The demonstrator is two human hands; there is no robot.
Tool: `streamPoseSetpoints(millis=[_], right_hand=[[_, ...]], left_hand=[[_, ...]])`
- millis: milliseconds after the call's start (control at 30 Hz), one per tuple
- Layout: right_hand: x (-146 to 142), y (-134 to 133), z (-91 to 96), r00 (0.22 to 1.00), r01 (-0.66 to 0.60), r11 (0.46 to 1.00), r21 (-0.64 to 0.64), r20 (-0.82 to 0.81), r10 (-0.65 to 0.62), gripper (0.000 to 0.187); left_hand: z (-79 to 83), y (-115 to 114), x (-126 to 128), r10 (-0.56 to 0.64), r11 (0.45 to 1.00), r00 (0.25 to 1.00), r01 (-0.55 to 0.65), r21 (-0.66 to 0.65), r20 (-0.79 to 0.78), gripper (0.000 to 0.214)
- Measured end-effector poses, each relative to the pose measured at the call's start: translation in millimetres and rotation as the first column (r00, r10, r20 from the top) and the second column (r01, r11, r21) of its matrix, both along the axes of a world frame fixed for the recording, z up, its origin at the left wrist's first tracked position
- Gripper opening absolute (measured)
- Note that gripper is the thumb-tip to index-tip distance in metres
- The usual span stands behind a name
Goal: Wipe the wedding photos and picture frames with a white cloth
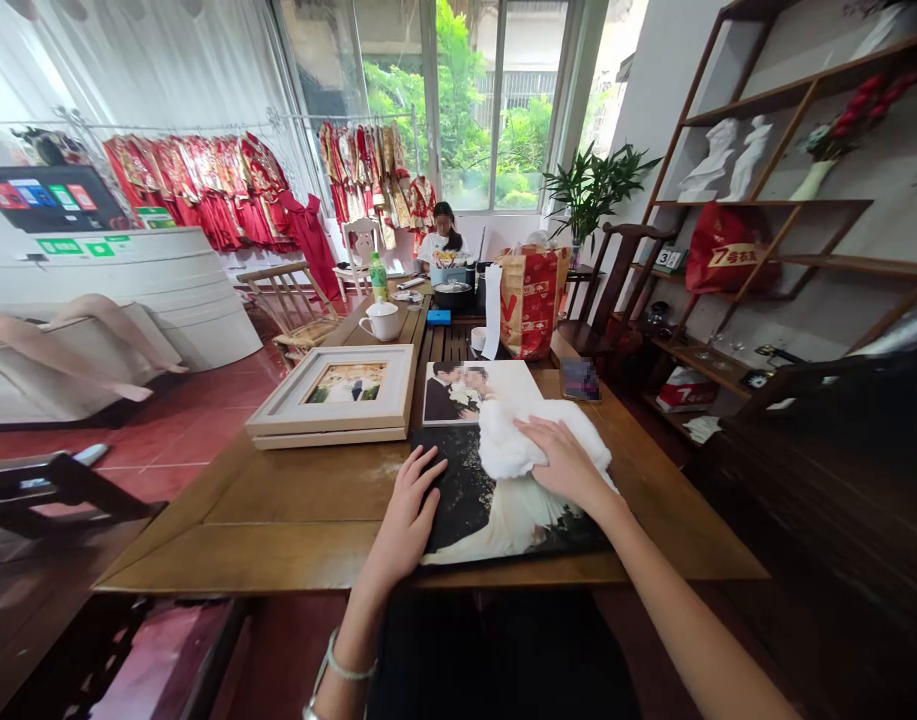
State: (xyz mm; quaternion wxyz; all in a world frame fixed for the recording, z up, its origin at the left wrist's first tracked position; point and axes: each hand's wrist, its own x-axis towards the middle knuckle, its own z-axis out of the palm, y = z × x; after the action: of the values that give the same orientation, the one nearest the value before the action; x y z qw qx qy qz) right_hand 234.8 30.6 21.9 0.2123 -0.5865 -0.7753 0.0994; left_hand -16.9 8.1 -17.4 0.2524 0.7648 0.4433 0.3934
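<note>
A dark wedding photo panel (469, 500) with a pale gown in its picture lies flat near the table's front edge. My left hand (411, 497) rests along the panel's left edge, fingers stretched out and holding nothing. On the panel's upper right, my right hand (563, 460) presses down on a fluffy white cloth (503, 440). The cloth is bunched under the fingers and hides that part of the picture. Just beyond lies another photo print (449, 395) of a couple, partly covered by the cloth. Light wooden picture frames (278, 415) are stacked to the left.
On the wooden table (293, 520) are a white lidded cup (383, 322), a green-labelled bottle (378, 278), a red and tan paper bag (531, 300) and a phone (580, 380). Another person (441, 240) sits at the far end. Shelves (803, 205) stand at right.
</note>
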Motion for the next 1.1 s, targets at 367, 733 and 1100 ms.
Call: streamPoseSetpoints(millis=[367, 733, 1100], right_hand=[[-16, -87, 2.4, 0.989, -0.148, 0.988, -0.044, 0.019, 0.149, 0.084], [32, -31, -2.5, 1.0, -0.005, 0.995, -0.099, 0.0, 0.005, 0.077], [38, -12, -10.9, 0.994, 0.104, 0.994, -0.036, 0.033, -0.103, 0.067]], left_hand=[[-1.8, 0, 1, 0.017, 1.0, 1.0, -0.017, 0.007, 0.021, 0.037], [-2.0, 2, -1, 0.005, 1.0, 1.0, -0.005, 0.013, 0.004, 0.037], [-1.7, 1, 0, 0.018, 1.0, 1.0, -0.018, 0.007, 0.004, 0.038]])
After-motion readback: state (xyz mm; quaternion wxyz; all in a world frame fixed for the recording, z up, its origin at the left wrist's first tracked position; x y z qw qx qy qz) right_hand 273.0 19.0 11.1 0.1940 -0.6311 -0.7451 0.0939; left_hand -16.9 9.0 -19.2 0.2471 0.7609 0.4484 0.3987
